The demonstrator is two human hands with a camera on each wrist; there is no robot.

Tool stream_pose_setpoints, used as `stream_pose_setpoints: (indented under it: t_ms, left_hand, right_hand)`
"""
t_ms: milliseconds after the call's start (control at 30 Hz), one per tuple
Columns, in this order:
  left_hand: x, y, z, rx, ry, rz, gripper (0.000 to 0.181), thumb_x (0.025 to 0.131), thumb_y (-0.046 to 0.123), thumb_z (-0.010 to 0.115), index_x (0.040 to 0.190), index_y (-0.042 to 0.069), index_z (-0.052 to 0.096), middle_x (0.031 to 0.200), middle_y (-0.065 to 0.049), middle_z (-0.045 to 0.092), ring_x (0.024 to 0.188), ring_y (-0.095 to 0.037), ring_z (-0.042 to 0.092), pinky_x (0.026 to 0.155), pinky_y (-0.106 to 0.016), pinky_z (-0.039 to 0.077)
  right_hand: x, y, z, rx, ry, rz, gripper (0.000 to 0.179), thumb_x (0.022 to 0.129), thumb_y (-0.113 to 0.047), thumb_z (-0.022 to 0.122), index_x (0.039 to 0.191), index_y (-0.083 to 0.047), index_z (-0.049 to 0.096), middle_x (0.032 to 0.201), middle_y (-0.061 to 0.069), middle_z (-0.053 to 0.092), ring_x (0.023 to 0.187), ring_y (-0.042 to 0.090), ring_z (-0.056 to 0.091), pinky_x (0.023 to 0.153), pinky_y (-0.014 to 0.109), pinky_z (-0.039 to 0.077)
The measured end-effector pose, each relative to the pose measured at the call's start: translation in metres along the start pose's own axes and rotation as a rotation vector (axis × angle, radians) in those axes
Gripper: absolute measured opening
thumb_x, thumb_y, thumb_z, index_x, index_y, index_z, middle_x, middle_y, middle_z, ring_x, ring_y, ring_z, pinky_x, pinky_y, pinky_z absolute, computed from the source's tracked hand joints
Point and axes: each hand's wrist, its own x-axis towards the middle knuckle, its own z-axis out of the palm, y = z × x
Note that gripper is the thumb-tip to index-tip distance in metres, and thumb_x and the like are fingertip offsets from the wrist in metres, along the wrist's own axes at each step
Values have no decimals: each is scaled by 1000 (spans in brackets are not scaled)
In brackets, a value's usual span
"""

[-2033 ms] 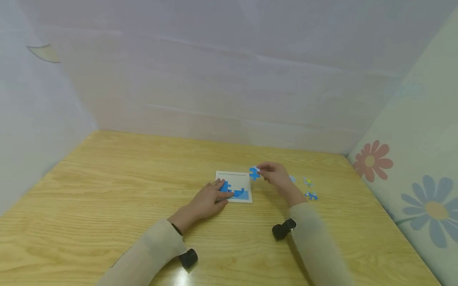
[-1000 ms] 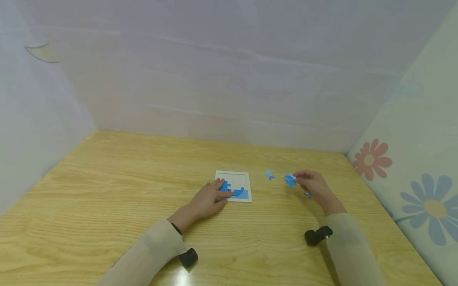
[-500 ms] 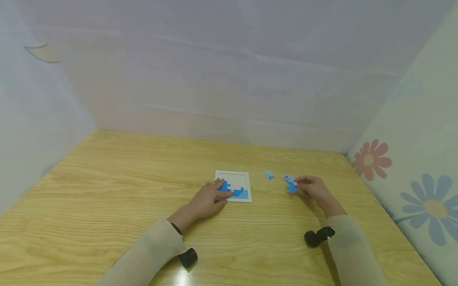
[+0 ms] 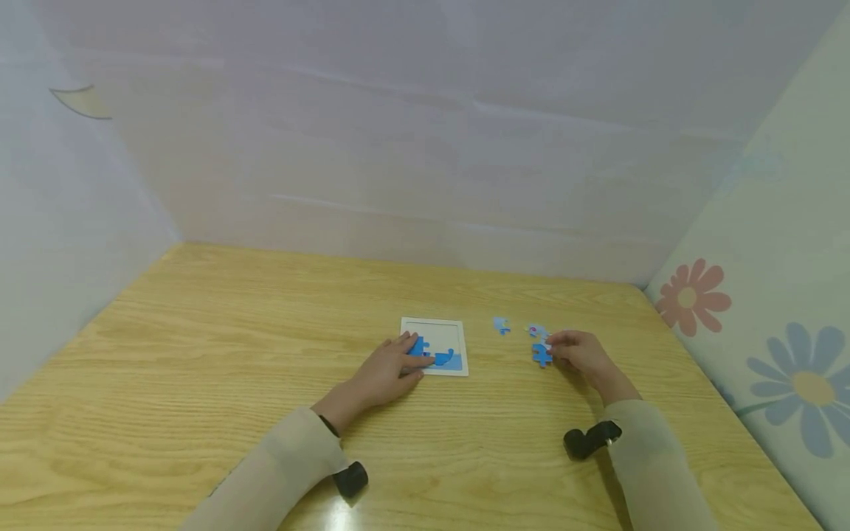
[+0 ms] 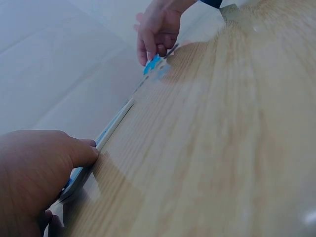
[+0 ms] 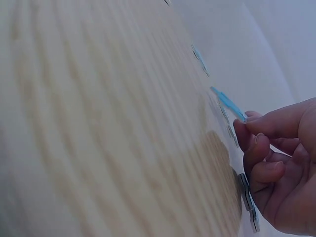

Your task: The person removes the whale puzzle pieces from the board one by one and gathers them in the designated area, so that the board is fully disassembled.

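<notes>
In the head view my left hand point(image 4: 381, 372) rests with outstretched fingers on a white puzzle tray point(image 4: 464, 350). Fitted blue puzzle pieces point(image 4: 449, 361) show along the tray's near side, partly covered by those fingers. To the right, my right hand point(image 4: 586, 359) pinches a blue puzzle piece point(image 4: 541, 355) between thumb and fingertips. The right wrist view shows this piece point(image 6: 228, 102) edge-on, held tilted above the table. Just behind it lies a loose pale-blue piece point(image 4: 535, 330), and another loose piece point(image 4: 501, 325) sits between it and the tray.
Under everything is a wood-grain table point(image 4: 265, 317). Pale cloth walls point(image 4: 425, 162) stand at its back and sides, with printed flowers point(image 4: 813, 387) on the right. Further puzzle pieces point(image 6: 248, 200) lie beneath the right hand in its wrist view.
Holding the blue piece, my right hand has gone from beside the tray to the loose pieces on the right, then slightly nearer; the piece has turned. My left hand has stayed put.
</notes>
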Motion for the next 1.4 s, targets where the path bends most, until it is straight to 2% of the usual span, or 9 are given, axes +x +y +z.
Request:
stream_pose_setpoints:
  t_ms: [200, 500, 867, 1133, 1400]
  left_hand:
    - [0, 1, 0, 9, -3, 6, 30, 85, 20, 53, 115, 15, 59, 130, -24, 32, 123, -35, 23, 94, -52, 19]
    - [0, 2, -2, 15, -4, -3, 31, 85, 20, 54, 115, 15, 58, 130, -24, 32, 123, -35, 23, 94, -52, 18]
    - [-1, 0, -1, 14, -2, 0, 30, 85, 20, 53, 115, 17, 59, 130, -23, 33, 123, -34, 23, 94, -51, 19]
    - [-2, -2, -1, 11, -1, 5, 30, 86, 21, 52, 115, 17, 58, 131, -23, 32, 123, -34, 23, 94, -51, 18]
    - [-2, -2, 0, 0, 20, 30, 31, 86, 20, 52, 115, 14, 58, 130, -25, 32, 122, -35, 23, 94, -52, 18]
  right_hand:
    - [0, 1, 1, -19, 0, -9, 20, 84, -1, 51, 100, 9, 55, 78, 5, 55, 65, 16, 45, 55, 27, 37]
    - [-3, -2, 3, -35, 5, -33, 17, 84, 2, 49, 98, 11, 54, 89, 12, 53, 68, 18, 45, 59, 28, 39]
    - [-5, -7, 4, -98, 8, -65, 17, 83, 4, 49, 97, 12, 55, 90, 15, 54, 72, 19, 47, 62, 29, 41]
    - [-1, -4, 5, -158, 28, -92, 19, 84, -3, 53, 96, 11, 58, 95, 17, 56, 75, 21, 49, 64, 30, 42]
    - [-2, -12, 6, -191, 58, -63, 23, 86, -9, 51, 100, 8, 56, 98, 17, 56, 85, 26, 50, 70, 35, 42]
